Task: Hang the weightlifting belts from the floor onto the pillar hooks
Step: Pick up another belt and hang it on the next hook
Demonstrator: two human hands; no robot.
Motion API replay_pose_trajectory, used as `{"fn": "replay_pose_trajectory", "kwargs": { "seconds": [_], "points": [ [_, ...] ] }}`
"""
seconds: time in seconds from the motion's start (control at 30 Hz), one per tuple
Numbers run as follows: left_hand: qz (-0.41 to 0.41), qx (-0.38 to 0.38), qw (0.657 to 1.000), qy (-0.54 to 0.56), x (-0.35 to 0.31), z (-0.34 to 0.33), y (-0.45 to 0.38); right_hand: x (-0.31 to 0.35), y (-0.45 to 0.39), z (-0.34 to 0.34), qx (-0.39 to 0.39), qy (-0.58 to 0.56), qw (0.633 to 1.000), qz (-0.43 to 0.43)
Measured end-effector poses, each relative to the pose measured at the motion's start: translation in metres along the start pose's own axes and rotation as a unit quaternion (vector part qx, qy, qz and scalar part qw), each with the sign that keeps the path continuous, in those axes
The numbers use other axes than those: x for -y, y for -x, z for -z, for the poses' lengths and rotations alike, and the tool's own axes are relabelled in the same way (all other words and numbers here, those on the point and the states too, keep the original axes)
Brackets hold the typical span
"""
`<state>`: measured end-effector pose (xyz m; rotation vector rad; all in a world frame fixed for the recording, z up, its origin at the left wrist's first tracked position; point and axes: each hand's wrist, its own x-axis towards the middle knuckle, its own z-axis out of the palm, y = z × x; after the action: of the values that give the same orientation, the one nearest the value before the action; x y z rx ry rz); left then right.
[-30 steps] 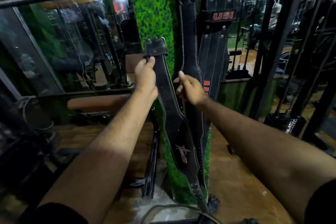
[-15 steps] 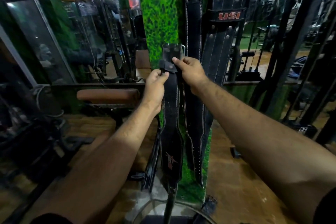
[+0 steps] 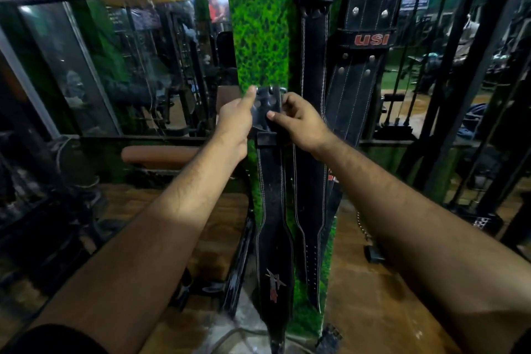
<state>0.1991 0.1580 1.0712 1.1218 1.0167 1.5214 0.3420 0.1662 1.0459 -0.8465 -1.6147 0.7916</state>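
Observation:
I hold a black leather weightlifting belt (image 3: 273, 210) upright against the green grass-covered pillar (image 3: 260, 34). My left hand (image 3: 237, 116) grips the left side of its buckle end. From the right, my right hand (image 3: 298, 118) pinches the same buckle. The belt's tail hangs down to the floor, with a red star logo low on it. Two other black belts hang on the pillar from hooks above: a narrow belt (image 3: 313, 80) and a wide belt marked USI (image 3: 363, 46). The hooks sit near the top edge and are hard to make out.
A brown padded bench (image 3: 161, 154) stands left of the pillar, in front of a mirror wall (image 3: 115, 66). Black machine frames (image 3: 465, 66) rise at the right. The floor (image 3: 359, 296) is wooden, with a chain and small black items near the pillar base.
Both hands have come together at the belt's buckle end. The belt has swung from a slant to hang straight against the pillar, and my view has risen.

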Motion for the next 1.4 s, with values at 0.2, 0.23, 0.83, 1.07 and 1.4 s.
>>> {"fn": "replay_pose_trajectory", "kwargs": {
  "seconds": [0.2,0.23,0.83,1.07,1.4],
  "points": [
    [-0.075,0.004,0.997,-0.002,0.003,-0.005,-0.022,0.019,-0.014,0.003,-0.230,0.267,0.934,-0.056],
    [-0.083,0.009,0.997,0.000,0.002,-0.005,-0.026,0.020,-0.019,0.003,-0.243,0.265,0.931,-0.066],
    [-0.202,0.074,0.975,-0.063,-0.110,-0.044,-0.136,0.101,-0.148,0.017,-0.304,0.135,0.942,0.030],
    [-0.230,0.061,0.970,-0.051,-0.160,-0.084,-0.174,0.146,-0.193,0.028,-0.389,0.182,0.903,-0.013],
    [-0.159,0.097,0.977,-0.103,-0.172,-0.093,-0.193,0.163,-0.205,0.042,-0.348,0.258,0.897,-0.088]
  ]
}}
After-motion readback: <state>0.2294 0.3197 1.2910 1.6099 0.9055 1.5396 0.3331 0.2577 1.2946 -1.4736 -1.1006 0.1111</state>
